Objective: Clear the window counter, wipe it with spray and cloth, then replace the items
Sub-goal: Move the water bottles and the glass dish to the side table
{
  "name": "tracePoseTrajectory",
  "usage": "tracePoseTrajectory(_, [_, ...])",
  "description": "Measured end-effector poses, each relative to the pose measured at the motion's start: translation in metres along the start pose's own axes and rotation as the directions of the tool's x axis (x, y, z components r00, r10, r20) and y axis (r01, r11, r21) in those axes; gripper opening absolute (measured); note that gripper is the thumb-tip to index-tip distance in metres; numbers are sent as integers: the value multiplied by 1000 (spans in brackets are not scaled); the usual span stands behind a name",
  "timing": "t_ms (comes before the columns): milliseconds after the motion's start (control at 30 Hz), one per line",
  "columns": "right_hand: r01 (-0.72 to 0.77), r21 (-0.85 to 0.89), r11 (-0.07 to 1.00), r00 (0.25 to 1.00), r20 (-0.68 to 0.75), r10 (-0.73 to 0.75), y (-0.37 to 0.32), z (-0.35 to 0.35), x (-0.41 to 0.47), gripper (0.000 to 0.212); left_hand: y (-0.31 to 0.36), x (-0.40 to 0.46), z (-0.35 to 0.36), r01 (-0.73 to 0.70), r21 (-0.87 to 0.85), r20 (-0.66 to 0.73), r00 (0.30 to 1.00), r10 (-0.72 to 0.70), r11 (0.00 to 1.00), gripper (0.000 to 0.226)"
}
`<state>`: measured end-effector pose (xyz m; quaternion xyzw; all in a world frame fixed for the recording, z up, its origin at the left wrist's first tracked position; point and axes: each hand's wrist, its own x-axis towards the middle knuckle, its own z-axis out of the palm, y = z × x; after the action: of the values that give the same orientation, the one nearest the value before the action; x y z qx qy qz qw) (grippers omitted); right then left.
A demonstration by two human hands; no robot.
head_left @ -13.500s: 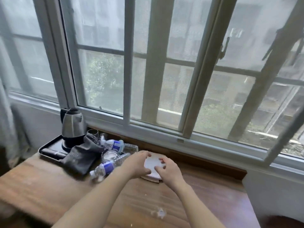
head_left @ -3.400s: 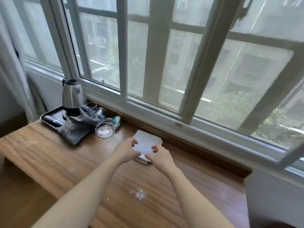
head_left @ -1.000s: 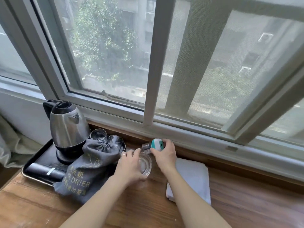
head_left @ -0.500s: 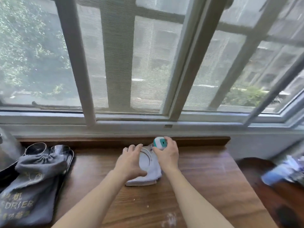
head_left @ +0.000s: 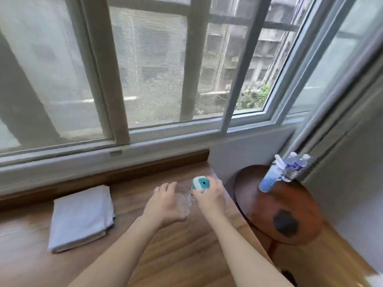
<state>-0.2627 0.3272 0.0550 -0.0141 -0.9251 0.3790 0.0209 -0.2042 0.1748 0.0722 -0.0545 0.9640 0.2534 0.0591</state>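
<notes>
Both-handed: glass dish [head_left: 182,200], teal device [head_left: 200,184].

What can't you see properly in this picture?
Head view only:
- Glass dish: mostly hidden under the left hand, and see-through.
- Teal and white gadget: partly wrapped by the right hand; its little label is too small to read.
- Water bottles on the round table: smeared, partly behind the spray bottle.
- Dark blob: too blurred to tell.

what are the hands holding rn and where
The left hand grips the clear glass dish by its near rim; the right hand holds the small teal-and-white device around its body.
</notes>
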Motion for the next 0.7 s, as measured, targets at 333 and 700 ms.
tracePoseTrajectory(333, [-133, -48, 990, 986, -107, 128, 123, -104, 36, 56, 139, 39, 74, -137, -21, 72, 988, 138, 990, 118])
tracePoseTrajectory(700, [-364, -54, 930, 903, -264, 339, 197, -174, 59, 65, 223, 105, 130, -352, 12, 207, 916, 342, 936, 109])
